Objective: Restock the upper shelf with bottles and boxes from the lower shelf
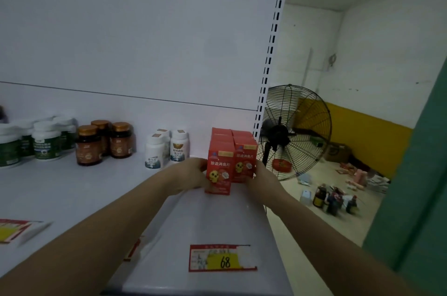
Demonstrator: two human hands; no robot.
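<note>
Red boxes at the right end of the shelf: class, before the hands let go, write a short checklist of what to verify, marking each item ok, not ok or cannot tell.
1. Left hand and right hand press the front red boxes from both sides: ok.
2. Boxes stand upright, labels facing out: ok.
3. The two front boxes are level with each other: not ok, the left one sits further forward.
4. Boxes rest fully on the shelf: cannot tell, fingers hide the bases.
5. Gap kept from the white bottles: ok.
6. Price tag in front matches these boxes: cannot tell, print too blurred.
</note>
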